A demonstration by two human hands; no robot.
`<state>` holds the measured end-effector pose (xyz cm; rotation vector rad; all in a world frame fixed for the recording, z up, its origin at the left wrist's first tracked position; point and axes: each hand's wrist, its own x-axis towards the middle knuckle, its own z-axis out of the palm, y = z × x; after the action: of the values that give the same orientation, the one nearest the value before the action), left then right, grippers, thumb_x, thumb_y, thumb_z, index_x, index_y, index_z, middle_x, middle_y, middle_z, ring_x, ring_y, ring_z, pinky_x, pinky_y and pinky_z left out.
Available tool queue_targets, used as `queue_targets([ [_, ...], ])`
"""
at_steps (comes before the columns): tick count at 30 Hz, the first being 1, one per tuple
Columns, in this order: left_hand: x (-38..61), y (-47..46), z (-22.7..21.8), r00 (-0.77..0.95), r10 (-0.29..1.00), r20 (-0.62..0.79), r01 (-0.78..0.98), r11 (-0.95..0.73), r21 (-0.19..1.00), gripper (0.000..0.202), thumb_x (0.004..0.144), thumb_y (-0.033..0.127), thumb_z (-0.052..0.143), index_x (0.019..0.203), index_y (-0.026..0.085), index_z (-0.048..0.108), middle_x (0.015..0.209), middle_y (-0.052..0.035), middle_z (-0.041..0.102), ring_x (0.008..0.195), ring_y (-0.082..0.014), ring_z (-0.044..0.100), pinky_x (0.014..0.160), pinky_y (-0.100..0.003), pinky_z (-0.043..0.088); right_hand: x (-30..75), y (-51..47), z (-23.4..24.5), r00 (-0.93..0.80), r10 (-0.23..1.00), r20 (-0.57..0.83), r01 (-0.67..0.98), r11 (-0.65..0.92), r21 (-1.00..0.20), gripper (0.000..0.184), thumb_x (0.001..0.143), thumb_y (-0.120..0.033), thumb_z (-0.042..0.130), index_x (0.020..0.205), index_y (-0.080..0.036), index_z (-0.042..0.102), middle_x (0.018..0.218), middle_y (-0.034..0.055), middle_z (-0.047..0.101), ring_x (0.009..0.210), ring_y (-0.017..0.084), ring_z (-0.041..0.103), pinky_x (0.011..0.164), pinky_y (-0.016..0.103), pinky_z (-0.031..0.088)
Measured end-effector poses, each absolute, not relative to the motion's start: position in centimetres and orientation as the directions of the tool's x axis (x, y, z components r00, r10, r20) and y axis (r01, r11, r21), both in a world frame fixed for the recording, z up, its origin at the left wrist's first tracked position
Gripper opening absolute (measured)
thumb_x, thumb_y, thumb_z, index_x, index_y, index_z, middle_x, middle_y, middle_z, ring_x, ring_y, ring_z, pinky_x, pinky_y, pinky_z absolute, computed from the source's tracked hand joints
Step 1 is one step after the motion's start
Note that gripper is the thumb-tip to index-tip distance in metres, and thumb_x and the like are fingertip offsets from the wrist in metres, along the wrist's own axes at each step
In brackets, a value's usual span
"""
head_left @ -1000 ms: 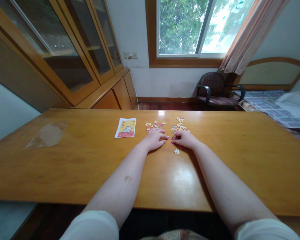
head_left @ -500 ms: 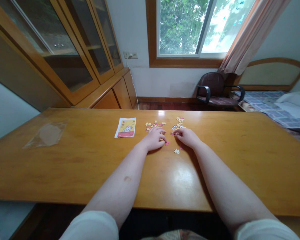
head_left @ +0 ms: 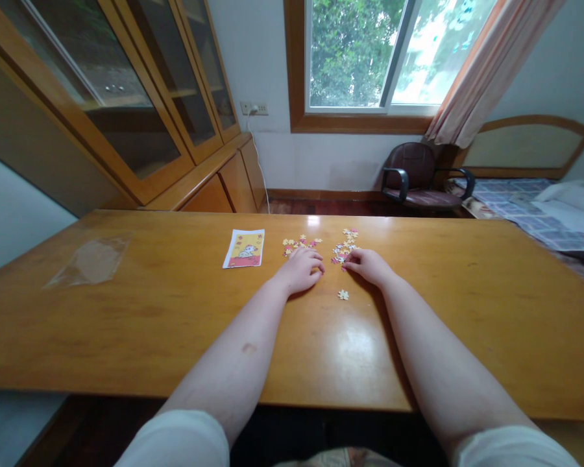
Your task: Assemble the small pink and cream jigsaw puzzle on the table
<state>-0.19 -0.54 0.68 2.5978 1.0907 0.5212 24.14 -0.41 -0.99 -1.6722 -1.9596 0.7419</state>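
Observation:
Both my hands rest on a wide wooden table [head_left: 175, 311] among small jigsaw pieces. My left hand [head_left: 302, 269] lies palm down with fingers curled, just below a scatter of yellow and pink pieces [head_left: 299, 243]. My right hand [head_left: 366, 264] has its fingertips pinched together at the edge of a second cluster of pieces [head_left: 346, 243]; what they hold is too small to make out. One pale loose piece [head_left: 343, 294] lies alone nearer to me, between my forearms. A picture card [head_left: 244, 248] with a yellow and red drawing lies left of my left hand.
A clear plastic bag [head_left: 92, 259] lies flat at the table's left end. A glass-fronted wooden cabinet [head_left: 141, 110] lines the left wall. Beyond the table are a dark armchair [head_left: 418, 178], a window [head_left: 374, 52] with a curtain, and a bed [head_left: 545, 207] at the right.
My right hand has slid up from the pink pieces between my hands to the right cluster's edge. My left hand shifted slightly and now covers those pink pieces.

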Motion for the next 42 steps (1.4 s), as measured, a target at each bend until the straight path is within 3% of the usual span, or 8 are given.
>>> queue_targets([
  [5,1.4,-2.5,1.3,0.810,0.564,0.161,0.472,-0.789,0.394,0.024,0.080,0.033,0.067,0.103,0.030,0.073,0.120,-0.0033,0.066,0.121,-0.0249,0.051,0.114,-0.047,0.026,24.1,-0.1,-1.6,-0.087,0.991,0.099,0.734,0.131,-0.666,0.027,0.083,-0.043,0.057,0.079,-0.018,0.068,0.070,0.0016,0.067,0.064,0.015,0.054,0.063,0.026,0.040],
  [9,2.3,-3.4,1.6,0.853,0.510,0.112,0.436,-0.813,0.386,0.022,0.077,0.036,0.073,0.098,0.029,0.075,0.117,-0.0040,0.067,0.120,-0.0258,0.053,0.115,-0.048,0.024,24.0,-0.1,-1.7,-0.081,0.990,0.111,0.729,0.135,-0.671,0.028,0.083,-0.044,0.056,0.078,-0.018,0.067,0.070,0.0017,0.067,0.064,0.015,0.054,0.063,0.026,0.040],
  [16,2.2,-2.6,1.2,0.838,0.529,0.133,0.440,-0.800,0.408,0.017,0.086,0.033,0.062,0.082,0.026,0.077,0.107,-0.0040,0.071,0.108,-0.0218,0.059,0.104,-0.040,0.036,23.6,-0.4,-1.2,-0.080,0.993,0.084,0.733,0.116,-0.670,0.031,0.082,-0.046,0.055,0.076,-0.018,0.068,0.067,0.0017,0.065,0.063,0.015,0.053,0.061,0.026,0.038],
  [22,2.0,-2.2,0.8,0.701,0.683,0.205,0.590,-0.717,0.371,0.014,0.083,0.029,0.064,0.089,0.024,0.075,0.115,-0.0058,0.067,0.112,-0.0246,0.055,0.105,-0.043,0.037,23.6,-0.4,-1.3,-0.085,0.993,0.081,0.735,0.118,-0.668,0.031,0.082,-0.044,0.055,0.077,-0.018,0.070,0.067,0.0016,0.066,0.063,0.015,0.053,0.060,0.025,0.038],
  [27,1.9,-2.5,1.2,0.810,0.560,0.172,0.473,-0.798,0.374,0.024,0.080,0.014,0.056,0.075,0.027,0.076,0.100,-0.0021,0.071,0.101,-0.0211,0.057,0.101,-0.039,0.038,23.7,-0.3,-1.4,-0.076,0.995,0.072,0.733,0.104,-0.672,0.030,0.082,-0.044,0.055,0.077,-0.017,0.069,0.069,0.0021,0.066,0.063,0.015,0.053,0.061,0.026,0.038],
  [31,1.9,-2.5,1.4,0.791,0.601,0.113,0.535,-0.770,0.347,0.031,0.079,0.010,0.051,0.082,0.026,0.078,0.093,-0.0028,0.073,0.096,-0.0218,0.058,0.096,-0.039,0.040,23.7,-0.3,-1.4,-0.073,0.995,0.073,0.729,0.103,-0.677,0.032,0.082,-0.046,0.055,0.076,-0.018,0.068,0.066,0.0014,0.064,0.062,0.014,0.052,0.060,0.026,0.037],
  [38,1.9,-2.7,1.5,0.809,0.575,0.123,0.499,-0.782,0.373,0.047,0.078,0.009,0.048,0.115,0.029,0.070,0.117,-0.0016,0.070,0.112,-0.0210,0.057,0.105,-0.041,0.036,23.6,-0.2,-1.5,-0.071,0.994,0.081,0.717,0.107,-0.689,0.031,0.081,-0.046,0.056,0.075,-0.018,0.068,0.066,0.0016,0.065,0.061,0.014,0.051,0.059,0.026,0.037],
  [42,2.0,-3.1,1.8,0.868,0.494,0.060,0.428,-0.803,0.414,0.044,0.076,0.011,0.053,0.109,0.032,0.072,0.135,0.0005,0.060,0.128,-0.0235,0.048,0.115,-0.049,0.023,23.7,0.0,-1.8,-0.036,0.991,0.128,0.705,0.116,-0.700,0.031,0.081,-0.046,0.055,0.075,-0.018,0.067,0.063,0.0008,0.063,0.059,0.015,0.052,0.058,0.026,0.038],
])
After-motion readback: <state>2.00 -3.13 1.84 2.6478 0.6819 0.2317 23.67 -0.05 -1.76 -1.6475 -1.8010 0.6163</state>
